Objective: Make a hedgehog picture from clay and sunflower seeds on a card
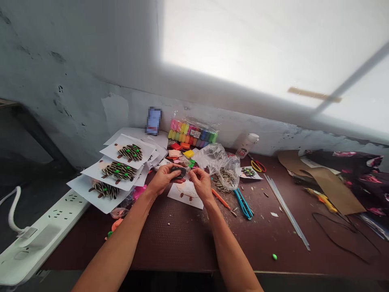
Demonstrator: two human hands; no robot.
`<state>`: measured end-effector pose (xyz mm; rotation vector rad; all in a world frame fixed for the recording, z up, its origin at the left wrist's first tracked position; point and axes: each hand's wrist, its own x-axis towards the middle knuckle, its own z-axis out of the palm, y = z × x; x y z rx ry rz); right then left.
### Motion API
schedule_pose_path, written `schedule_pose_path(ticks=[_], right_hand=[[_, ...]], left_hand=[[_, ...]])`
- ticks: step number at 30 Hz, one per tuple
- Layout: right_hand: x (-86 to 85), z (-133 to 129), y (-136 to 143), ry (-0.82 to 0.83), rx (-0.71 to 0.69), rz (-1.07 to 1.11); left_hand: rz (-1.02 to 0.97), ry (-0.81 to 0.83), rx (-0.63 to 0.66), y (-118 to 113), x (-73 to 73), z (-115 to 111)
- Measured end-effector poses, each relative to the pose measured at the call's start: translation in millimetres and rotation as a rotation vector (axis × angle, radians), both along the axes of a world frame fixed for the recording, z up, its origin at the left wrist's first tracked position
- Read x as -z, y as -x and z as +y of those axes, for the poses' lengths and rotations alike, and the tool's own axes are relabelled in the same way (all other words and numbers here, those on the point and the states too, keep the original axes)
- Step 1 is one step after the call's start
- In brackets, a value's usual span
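My left hand (pixel 164 177) is closed round a small black packet (pixel 178 172) above the table. The fingers of my right hand (pixel 199 181) are pinched together at the packet's clear edge; what they grip is too small to make out. Below both hands lies a white card (pixel 186 198) with a pale shape and brown dabs on it. To the left, finished-looking cards (pixel 121 174) carry hedgehog shapes of striped seeds with green dots. A plastic bag of seeds (pixel 226 178) lies just right of my right hand.
Coloured clay packs (pixel 193 134) and a phone (pixel 153 121) stand by the wall. Rightward are a white bottle (pixel 247 145), scissors (pixel 258 165), a blue cutter (pixel 243 205), an orange tool (pixel 221 198), clear sticks (pixel 287 211) and a yellow glue gun (pixel 323 199). A power strip (pixel 45 231) sits left.
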<state>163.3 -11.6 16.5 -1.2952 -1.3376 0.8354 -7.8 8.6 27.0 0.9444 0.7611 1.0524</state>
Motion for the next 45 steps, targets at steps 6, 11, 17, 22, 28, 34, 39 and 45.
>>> schedule_pose_path(ticks=[6, 11, 17, 22, 28, 34, 39, 45], right_hand=[[-3.8, -3.7, 1.5, -0.151, -0.01, -0.075], [-0.5, -5.4, 4.3, -0.164, -0.028, -0.042], [5.2, -3.8, 5.4, -0.186, -0.046, -0.077], [5.0, -3.1, 3.8, -0.226, -0.032, -0.119], [1.1, -6.0, 5.8, -0.257, -0.016, -0.162], [0.0, -7.2, 6.2, -0.23, -0.074, -0.242], [-0.2, -9.0, 7.8, -0.271, -0.058, -0.278], [-2.3, -10.4, 8.5, -0.288, -0.049, -0.313]], left_hand=[[0.028, 0.042, -0.045, -1.4, -1.9, -1.6], [0.057, 0.042, -0.032, -1.1, -0.2, -1.5], [0.073, -0.008, 0.015, 0.5, 1.2, -1.3], [0.054, 0.002, 0.025, -2.1, -0.6, -2.4], [0.056, 0.006, -0.035, -3.6, -1.6, -3.0], [0.097, -0.016, -0.092, -4.2, -4.2, -3.5], [0.104, -0.014, -0.089, -5.8, -5.8, -4.3], [0.083, -0.004, -0.013, -4.4, -0.9, -3.0]])
